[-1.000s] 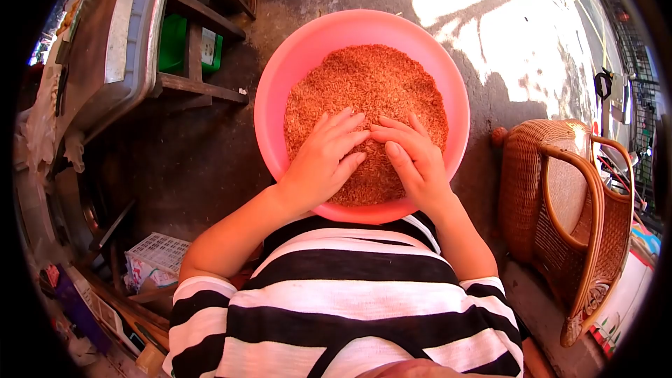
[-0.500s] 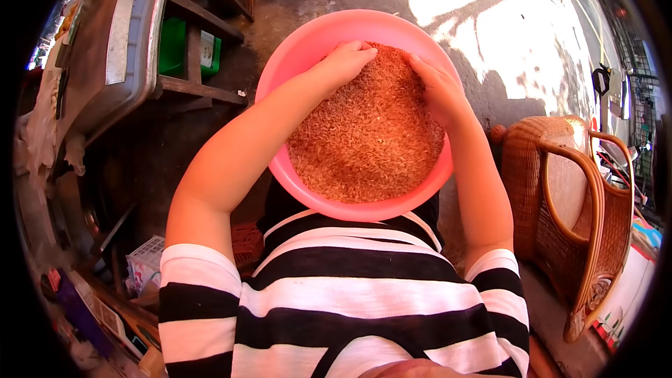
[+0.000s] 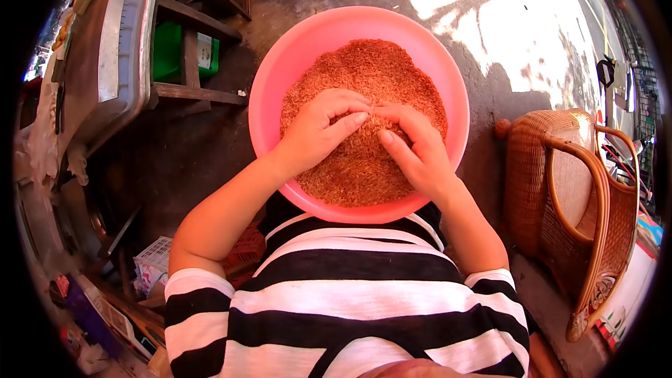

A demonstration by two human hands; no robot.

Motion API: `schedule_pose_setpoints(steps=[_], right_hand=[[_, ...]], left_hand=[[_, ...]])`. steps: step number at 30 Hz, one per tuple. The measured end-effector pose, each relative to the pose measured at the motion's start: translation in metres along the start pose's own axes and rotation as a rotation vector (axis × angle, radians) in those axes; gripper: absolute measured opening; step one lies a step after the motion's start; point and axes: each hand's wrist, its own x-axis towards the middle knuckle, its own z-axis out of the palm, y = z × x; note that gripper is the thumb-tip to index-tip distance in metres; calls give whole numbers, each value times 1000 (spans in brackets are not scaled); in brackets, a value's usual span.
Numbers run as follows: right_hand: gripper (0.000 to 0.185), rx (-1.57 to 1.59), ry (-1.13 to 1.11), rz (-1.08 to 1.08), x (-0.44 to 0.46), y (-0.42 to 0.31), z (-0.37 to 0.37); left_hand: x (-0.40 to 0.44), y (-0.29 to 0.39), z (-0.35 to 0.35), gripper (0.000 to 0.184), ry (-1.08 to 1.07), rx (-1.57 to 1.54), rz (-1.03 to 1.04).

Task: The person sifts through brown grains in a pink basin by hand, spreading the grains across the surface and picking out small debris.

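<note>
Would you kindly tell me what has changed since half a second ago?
The left hand and right hand have drawn back from the far side of the grain toward the striped shirt, coming close together near the heap's middle. The pink basin and wicker chair stayed put.

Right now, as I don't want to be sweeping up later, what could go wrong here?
Spilling: the left hand and right hand are over the grain, which appears close to the bowl rim on the shirt side, so a hard pull that way might flick some out.

Tipping: what supports the bowl is hidden, so a lopsided push could perhaps tilt it.
</note>
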Motion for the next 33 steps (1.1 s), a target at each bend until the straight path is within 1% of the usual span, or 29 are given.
schedule_pose_setpoints(steps=[1,4,5,8,9,11,12,13,14,16,17,19,20,21,22,23,26,28,29,30,32,33], right_hand=[[36,-81,-83,5,-4,-10,-4],[43,-273,-142,-27,-20,-19,-4],[47,-317,-223,-11,-25,-16,-6],[49,-363,-219,25,-31,-26,-15],[50,-190,-148,118,-33,-27,-19],[53,159,-2,301,-38,-27,-28],[56,388,13,422,-38,-23,-38],[60,635,68,549,-34,-30,-48],[63,883,122,674,-31,-35,-57],[59,1032,229,826,-33,-19,-65],[58,1093,209,853,-33,-9,-67],[56,1074,228,950,-22,1,-61],[56,1064,237,998,-15,5,-56],[54,1108,193,925,-7,8,-49],[53,1149,146,850,1,11,-41],[52,1189,99,775,8,15,-34],[45,1261,157,828,20,39,-20],[41,1297,201,848,25,38,-7],[39,1315,229,859,28,34,0],[41,1208,318,823,30,13,5],[43,1133,253,635,28,5,14],[47,1031,254,580,26,1,19]], left_hand=[[-8,2,2,28,17,54,78],[-29,14,6,32,1,193,35],[-35,20,5,39,-76,230,-39],[-51,30,5,44,-88,347,-121],[-56,30,2,53,-75,305,-164],[-61,28,-8,60,73,7,-319],[-63,27,-13,64,146,-140,-395],[-62,19,-19,73,193,-507,-512],[-58,18,-25,69,230,-645,-582],[-49,18,-34,61,302,-924,-718],[-43,19,-34,58,291,-953,-694],[-28,20,-30,53,267,-1013,-648],[-20,6,-27,49,303,-1053,-674],[-13,-19,-21,45,339,-1090,-700],[-5,-26,-19,42,378,-1128,-724],[0,-29,-17,42,379,-1092,-737],[16,-19,-6,41,403,-1005,-766],[21,-25,1,40,444,-973,-767],[21,-26,6,38,484,-930,-728],[21,-23,9,37,470,-923,-682],[18,-10,13,36,446,-909,-595],[15,-2,14,39,400,-898,-532]])
